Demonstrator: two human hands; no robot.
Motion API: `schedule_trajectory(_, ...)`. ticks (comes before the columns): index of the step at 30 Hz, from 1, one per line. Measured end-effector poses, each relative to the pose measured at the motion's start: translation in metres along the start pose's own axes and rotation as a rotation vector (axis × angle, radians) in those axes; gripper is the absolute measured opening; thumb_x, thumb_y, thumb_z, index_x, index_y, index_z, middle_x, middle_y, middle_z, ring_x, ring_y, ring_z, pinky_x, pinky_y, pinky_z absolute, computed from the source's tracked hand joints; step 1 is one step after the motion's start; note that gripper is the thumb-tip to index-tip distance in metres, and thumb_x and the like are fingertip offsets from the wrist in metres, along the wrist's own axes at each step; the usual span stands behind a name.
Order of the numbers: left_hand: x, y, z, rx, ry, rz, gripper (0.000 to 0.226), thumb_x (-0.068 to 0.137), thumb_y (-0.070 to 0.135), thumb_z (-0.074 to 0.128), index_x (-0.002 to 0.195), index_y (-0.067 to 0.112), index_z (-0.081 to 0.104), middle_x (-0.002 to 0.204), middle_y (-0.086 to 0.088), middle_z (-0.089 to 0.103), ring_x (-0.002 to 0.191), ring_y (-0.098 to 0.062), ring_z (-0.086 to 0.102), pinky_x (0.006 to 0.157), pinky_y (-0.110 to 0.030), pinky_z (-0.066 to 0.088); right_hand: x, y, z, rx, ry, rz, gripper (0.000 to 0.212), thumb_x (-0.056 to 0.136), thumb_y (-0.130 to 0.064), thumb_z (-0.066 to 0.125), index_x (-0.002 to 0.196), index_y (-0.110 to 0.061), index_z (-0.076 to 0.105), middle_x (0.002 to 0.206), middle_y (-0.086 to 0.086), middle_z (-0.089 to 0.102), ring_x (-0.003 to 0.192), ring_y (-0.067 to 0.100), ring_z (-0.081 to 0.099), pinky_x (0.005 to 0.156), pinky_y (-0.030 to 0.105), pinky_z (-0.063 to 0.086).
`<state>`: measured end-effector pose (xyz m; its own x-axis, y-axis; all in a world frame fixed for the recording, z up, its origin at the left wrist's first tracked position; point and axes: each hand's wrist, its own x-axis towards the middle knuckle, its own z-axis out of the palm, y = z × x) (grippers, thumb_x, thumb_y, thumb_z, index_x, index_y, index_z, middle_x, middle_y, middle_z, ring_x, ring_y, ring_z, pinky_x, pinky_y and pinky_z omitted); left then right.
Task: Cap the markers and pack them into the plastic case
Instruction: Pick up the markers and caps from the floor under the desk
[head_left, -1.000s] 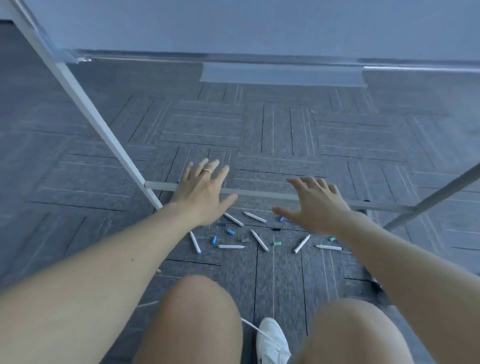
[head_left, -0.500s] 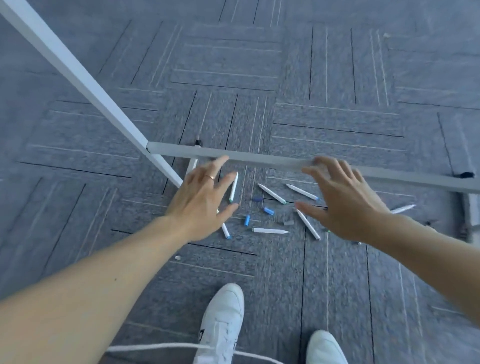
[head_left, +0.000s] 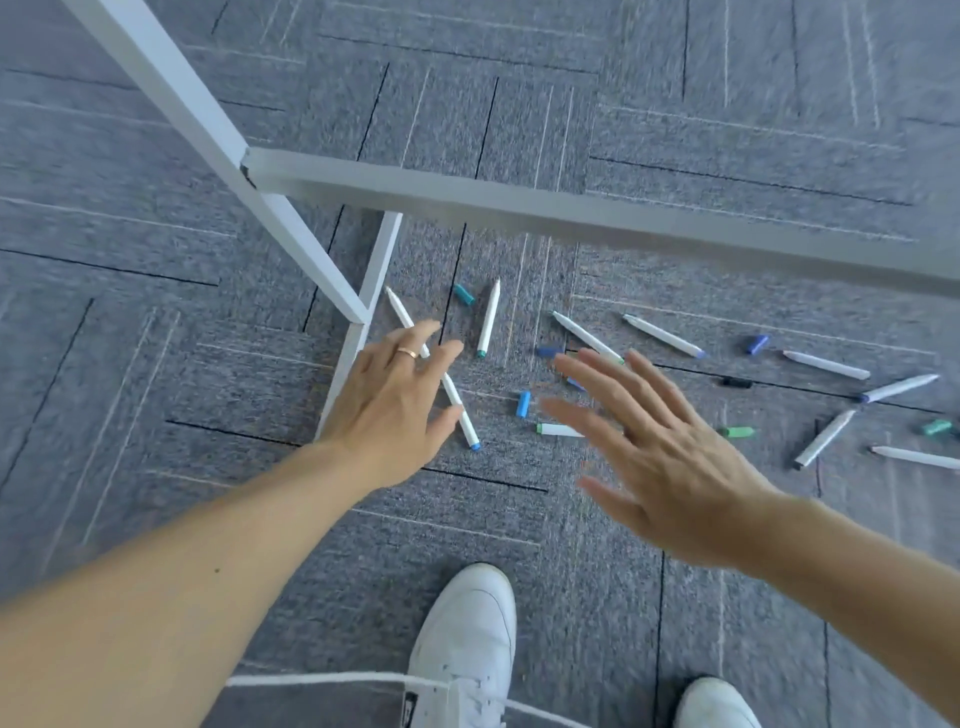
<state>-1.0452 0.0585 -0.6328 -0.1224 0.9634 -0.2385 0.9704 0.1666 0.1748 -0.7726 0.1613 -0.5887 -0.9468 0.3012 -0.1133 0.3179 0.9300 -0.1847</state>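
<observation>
The left hand (head_left: 395, 400) is hovering with fingers loosely spread and nothing in them, over a white marker (head_left: 462, 415) whose blue end is poking out just past the thumb. Pinching that barrel near its middle would likely be giving the steadiest lift. A blue cap (head_left: 523, 404), probably its match, is lying between the two hands. The right hand (head_left: 670, 457) is hovering flat, empty and blurred, with more markers (head_left: 665, 336) and a green cap (head_left: 736, 431) lying scattered beyond and right of it. The plastic case is not showing.
</observation>
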Motion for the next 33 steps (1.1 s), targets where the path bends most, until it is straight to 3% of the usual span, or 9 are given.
schedule_trajectory(2, 0.008, 0.006, 0.014, -0.050, -0.021, -0.028, 0.053, 0.100, 0.051, 0.050, 0.144, 0.024, 0.039, 0.147, -0.006, 0.041, 0.131, -0.027, 0.043, 0.107, -0.043, 0.040, 0.001, 0.001, 0.019, 0.099, -0.084, 0.217, 0.069, 0.095, -0.046, 0.059, 0.154, -0.027, 0.029, 0.163, 0.001, 0.028, 0.152, 0.024, 0.025, 0.126, 0.042, 0.017)
schedule_trajectory(4, 0.016, 0.010, 0.028, -0.117, -0.043, -0.061, 0.039, 0.100, 0.048, 0.054, 0.129, 0.024, 0.044, 0.122, -0.002, 0.056, 0.103, -0.021, 0.054, 0.078, -0.038, 0.049, 0.012, 0.004, 0.034, 0.160, -0.203, 0.425, 0.064, 0.099, -0.046, 0.055, 0.153, -0.030, 0.025, 0.146, -0.003, 0.047, 0.133, 0.021, 0.050, 0.113, 0.037, 0.039)
schedule_trajectory(7, 0.027, 0.010, 0.047, -0.169, -0.119, -0.145, 0.032, 0.101, 0.048, 0.055, 0.118, 0.025, 0.040, 0.092, 0.001, 0.058, 0.065, -0.014, 0.052, 0.049, -0.029, 0.035, 0.035, 0.007, 0.055, 0.336, -0.378, 0.661, 0.056, 0.102, -0.043, 0.052, 0.149, -0.033, 0.024, 0.105, 0.000, 0.067, 0.084, 0.021, 0.069, 0.073, 0.042, 0.060)
schedule_trajectory(11, 0.036, 0.007, 0.064, -0.196, -0.196, -0.202, 0.032, 0.101, 0.050, 0.054, 0.115, 0.025, 0.037, 0.091, 0.002, 0.054, 0.064, -0.012, 0.050, 0.048, -0.028, 0.031, 0.053, 0.009, 0.082, 0.447, -0.544, 0.705, 0.051, 0.104, -0.042, 0.051, 0.145, -0.029, 0.024, 0.080, 0.001, 0.064, 0.058, 0.016, 0.061, 0.057, 0.037, 0.059)
schedule_trajectory(16, 0.046, 0.010, 0.074, -0.176, -0.186, -0.217, 0.031, 0.102, 0.042, 0.057, 0.103, 0.024, 0.032, 0.089, 0.001, 0.052, 0.062, -0.011, 0.047, 0.048, -0.027, 0.031, 0.063, 0.008, 0.101, 0.539, -0.480, 0.868, 0.035, 0.103, -0.050, 0.048, 0.121, -0.026, 0.033, 0.083, 0.003, 0.062, 0.064, 0.019, 0.062, 0.054, 0.035, 0.054)
schedule_trajectory(22, 0.046, 0.014, 0.076, -0.237, -0.120, -0.258, 0.031, 0.102, 0.017, 0.061, 0.121, 0.010, 0.038, 0.074, 0.001, 0.050, 0.054, -0.009, 0.046, 0.045, -0.021, 0.026, 0.045, 0.009, 0.113, 0.365, -0.389, 0.999, 0.020, 0.104, -0.042, 0.046, 0.108, -0.022, 0.044, 0.083, 0.001, 0.062, 0.073, 0.022, 0.064, 0.067, 0.042, 0.060)
schedule_trajectory(26, 0.048, 0.013, 0.077, -0.340, -0.061, -0.246, 0.032, 0.100, 0.023, 0.065, 0.109, 0.014, 0.036, 0.073, 0.002, 0.053, 0.055, -0.008, 0.051, 0.043, -0.019, 0.031, 0.034, 0.008, 0.117, 0.383, -0.313, 1.086, 0.039, 0.100, -0.040, 0.056, 0.121, -0.014, 0.034, 0.089, 0.004, 0.065, 0.077, 0.028, 0.066, 0.065, 0.042, 0.057)
schedule_trajectory(29, 0.055, 0.012, 0.079, -0.474, 0.016, -0.252, 0.037, 0.095, 0.028, 0.071, 0.102, 0.015, 0.037, 0.079, -0.001, 0.059, 0.060, -0.007, 0.058, 0.044, -0.018, 0.042, 0.030, 0.009, 0.121, 0.516, -0.192, 1.205, 0.046, 0.094, -0.037, 0.068, 0.108, -0.018, 0.028, 0.084, 0.005, 0.062, 0.071, 0.027, 0.065, 0.063, 0.045, 0.059)
schedule_trajectory(33, 0.067, 0.015, 0.078, -0.628, 0.085, -0.355, 0.039, 0.091, 0.035, 0.077, 0.106, 0.018, 0.044, 0.085, 0.007, 0.066, 0.070, -0.002, 0.063, 0.055, -0.013, 0.041, 0.027, 0.015, 0.124, 0.700, -0.121, 1.345, 0.042, 0.088, -0.036, 0.077, 0.103, -0.015, 0.044, 0.082, 0.002, 0.065, 0.066, 0.019, 0.065, 0.055, 0.037, 0.056)
